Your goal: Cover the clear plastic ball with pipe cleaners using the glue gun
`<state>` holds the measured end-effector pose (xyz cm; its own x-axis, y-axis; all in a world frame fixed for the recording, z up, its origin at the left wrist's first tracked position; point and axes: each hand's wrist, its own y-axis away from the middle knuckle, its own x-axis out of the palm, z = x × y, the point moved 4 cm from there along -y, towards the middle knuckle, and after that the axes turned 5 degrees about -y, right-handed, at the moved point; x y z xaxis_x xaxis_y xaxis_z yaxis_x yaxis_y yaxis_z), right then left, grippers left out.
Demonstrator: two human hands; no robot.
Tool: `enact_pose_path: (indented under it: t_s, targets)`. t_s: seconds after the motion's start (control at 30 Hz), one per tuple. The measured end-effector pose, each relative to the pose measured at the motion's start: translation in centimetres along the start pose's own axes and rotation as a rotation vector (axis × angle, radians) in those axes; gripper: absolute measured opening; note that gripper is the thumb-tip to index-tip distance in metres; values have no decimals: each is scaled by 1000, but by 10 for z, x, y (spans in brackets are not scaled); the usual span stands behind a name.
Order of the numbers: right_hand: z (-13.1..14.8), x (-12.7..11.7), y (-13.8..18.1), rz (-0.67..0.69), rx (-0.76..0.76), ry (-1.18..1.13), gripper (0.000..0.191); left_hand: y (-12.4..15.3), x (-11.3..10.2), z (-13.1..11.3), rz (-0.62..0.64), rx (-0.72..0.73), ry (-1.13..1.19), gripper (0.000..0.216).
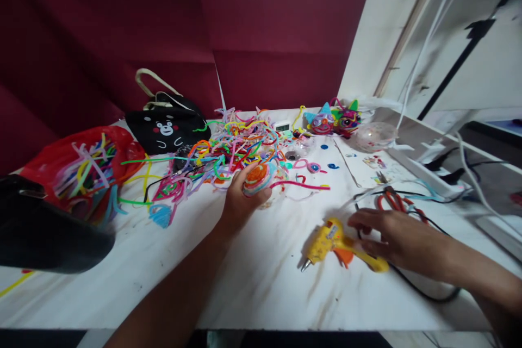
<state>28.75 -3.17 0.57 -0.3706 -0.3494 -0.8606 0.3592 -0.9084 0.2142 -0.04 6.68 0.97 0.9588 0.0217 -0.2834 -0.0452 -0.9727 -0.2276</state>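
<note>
My left hand [242,196] is closed around a round ball wrapped in coiled pipe cleaners [261,176]. Orange coils sit in the middle of the ball, with pale blue, white and pink around them. A yellow hot glue gun [326,239] with an orange trigger lies on the table, its metal nozzle pointing to the lower left. Over its handle hovers my right hand [391,234], fingers curved and apart; whether the thumb touches the handle I cannot tell. A long magenta pipe cleaner [305,186] extends beside the ball.
Behind are a heap of colourful pipe cleaners [240,136], a black bag [167,125] and two finished faces [322,119]. A red bag [126,147] and a black container [49,234] stand left. Red-handled pliers [393,198], cables and a power strip [432,174] lie right.
</note>
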Motion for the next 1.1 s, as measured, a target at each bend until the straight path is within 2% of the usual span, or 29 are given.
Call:
enact_pose_path:
  t_s: [0.07,0.17,0.47,0.63,0.8,0.87,0.97,1.1]
  targets:
    - [-2,12,5,46,26,4,16,1,2,0,13,25,21,82]
    - [1,22,3,33,20,3,13,3,3,-1,17,97,22,81]
    - [-1,29,-9,9,38,-3,2,7,0,-5,29,234,7,77]
    - [-12,26,-4,37,3,-168,19,8,-2,-5,10,245,21,74]
    - [-11,7,3,0,-18,-323,37,5,-5,4,-46,206,128,74]
    - [-4,-7,6,-70,-36,-355,44,3,-6,7,-79,200,171,75]
    - [1,-31,12,-290,-6,-381,55,2,-8,8,-119,168,230,76]
    - [-18,-52,18,-548,108,-437,58,4,-10,5,-169,115,312,73]
